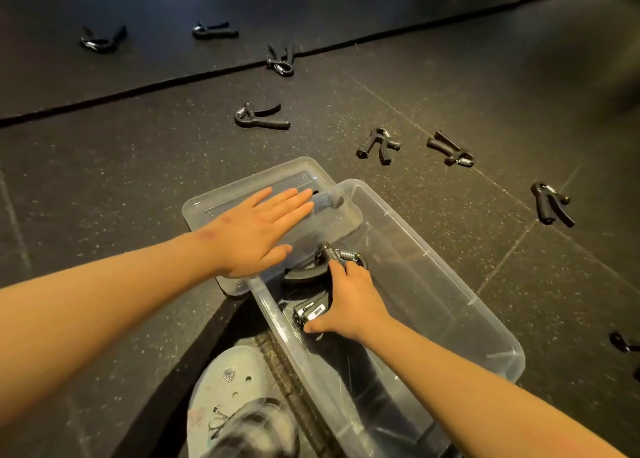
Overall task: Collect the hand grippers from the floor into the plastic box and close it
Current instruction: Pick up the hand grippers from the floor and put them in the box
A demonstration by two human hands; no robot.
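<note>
**Fig. Setting a hand gripper into the plastic box.**

The right hand (349, 302) held a hand gripper (313, 310) in curled fingers, low inside the open plastic box (485, 322). The left hand (258, 232) lay flat, fingers straight, on or just over the lid (242, 184) beside the box. Several other grippers (262, 116) remained scattered on the floor (138, 180), so collection appeared to be at an early stage. The next move likely called for releasing this one and reaching for the nearest.
</note>
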